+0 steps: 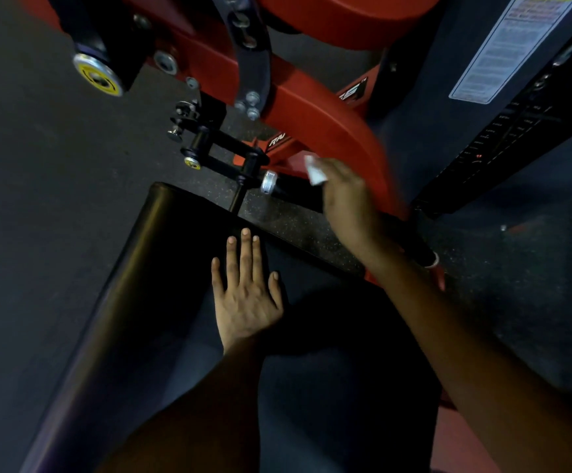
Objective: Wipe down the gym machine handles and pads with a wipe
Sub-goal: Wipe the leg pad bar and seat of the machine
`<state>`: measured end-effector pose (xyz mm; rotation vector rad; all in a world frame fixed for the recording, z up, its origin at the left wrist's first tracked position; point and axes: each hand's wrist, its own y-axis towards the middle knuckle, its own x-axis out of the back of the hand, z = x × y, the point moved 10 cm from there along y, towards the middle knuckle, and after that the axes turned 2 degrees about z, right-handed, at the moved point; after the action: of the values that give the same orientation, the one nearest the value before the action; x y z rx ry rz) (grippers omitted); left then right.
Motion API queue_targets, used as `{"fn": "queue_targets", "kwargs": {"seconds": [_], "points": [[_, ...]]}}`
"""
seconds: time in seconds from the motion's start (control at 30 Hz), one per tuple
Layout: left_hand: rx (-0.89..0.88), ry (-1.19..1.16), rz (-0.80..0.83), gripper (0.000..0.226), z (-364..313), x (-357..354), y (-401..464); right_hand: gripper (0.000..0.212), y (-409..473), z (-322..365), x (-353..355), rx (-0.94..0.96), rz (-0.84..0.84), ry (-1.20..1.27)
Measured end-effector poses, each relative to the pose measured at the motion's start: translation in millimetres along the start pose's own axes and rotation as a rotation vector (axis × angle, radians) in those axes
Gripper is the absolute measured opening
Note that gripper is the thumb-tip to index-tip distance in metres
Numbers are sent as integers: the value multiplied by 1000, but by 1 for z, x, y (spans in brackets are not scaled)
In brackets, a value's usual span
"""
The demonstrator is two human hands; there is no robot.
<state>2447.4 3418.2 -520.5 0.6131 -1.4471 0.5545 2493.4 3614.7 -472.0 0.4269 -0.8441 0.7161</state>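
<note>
Holding a small white wipe [315, 171] bunched up in the fingers, the right hand [349, 203] sits over the black handle [291, 192] with the silver end cap, right under the red frame arm [329, 128]. It's a bit blurry, so can't tell if the wipe touches the handle. Left hand [247, 298] is flat, fingers spread and straight, resting on the black pad [161, 254]. Dark speckled floor [38, 165] all around, weight stack [516, 131] off to the right.

Dim, uneven light is cast from above; the right hand [349, 199] is smeared by motion blur, and straight lines are bowed by wide-angle distortion at the edges.
</note>
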Motion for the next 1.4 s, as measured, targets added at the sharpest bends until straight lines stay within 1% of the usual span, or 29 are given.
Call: {"fn": "queue_targets", "kwargs": {"seconds": [0.03,0.07,0.13,0.17,0.23,0.3,0.33,0.4,0.47,0.53,0.6,0.63,0.7,0.73,0.8,0.87,0.93,1.0,1.03,1.07,1.1,1.17,1.2,1.23,1.27,1.33,1.4], "points": [[1,2,1,63,0,0,0,44,1,23,-15,134,55,13],[2,2,2,63,0,1,0,52,-3,40,-30,266,125,-31],[1,2,4,63,0,1,0,67,-17,38,-46,459,192,-170],[3,1,5,63,0,1,0,71,-24,29,-44,503,213,-221],[5,2,13,63,0,1,0,72,-41,7,-37,546,230,-304],[3,-1,17,63,-1,0,-1,71,-57,-21,-28,548,232,-315],[6,-2,17,63,0,0,-1,68,-64,-30,-21,539,213,-305],[13,-6,12,62,1,0,-2,57,-68,-32,-5,507,118,-253],[11,-7,4,62,0,1,-1,53,-55,-12,1,488,17,-191],[8,-8,7,62,-1,0,-1,60,-33,26,-8,556,-31,-199],[10,-10,6,63,-1,1,-1,69,-15,53,-30,637,15,-247],[12,-9,8,62,-1,2,-1,73,-11,55,-42,637,61,-266],[16,-8,11,62,0,1,-1,80,-14,41,-51,594,139,-290],[16,-7,11,62,0,1,-1,81,-22,31,-49,571,159,-293],[13,-9,13,63,0,0,-1,73,-45,3,-36,513,145,-253],[13,-8,17,63,0,-1,-2,61,-66,-36,-11,353,22,-153],[20,-2,20,63,0,-1,-2,48,-83,-72,16,120,-150,-62],[20,1,22,63,0,-1,-1,43,-82,-79,31,-62,-276,-21],[18,4,22,63,0,-1,-1,43,-70,-70,32,-114,-293,9],[17,8,21,63,0,-1,-1,45,-53,-53,28,-130,-260,57],[18,9,18,63,0,-1,-1,50,-32,-31,19,-111,-172,114],[20,12,10,63,0,1,-1,52,5,11,-12,-50,110,169],[21,14,8,63,0,1,-1,48,17,23,-26,-44,233,141],[20,16,7,63,0,2,-1,43,24,27,-36,-50,312,101],[19,14,6,63,0,2,-1,37,28,20,-38,-77,343,75],[12,9,2,63,-1,3,-2,27,17,-12,-32,-176,331,64],[8,6,-6,62,-1,3,-1,24,-9,-58,-11,-278,207,4]]}}
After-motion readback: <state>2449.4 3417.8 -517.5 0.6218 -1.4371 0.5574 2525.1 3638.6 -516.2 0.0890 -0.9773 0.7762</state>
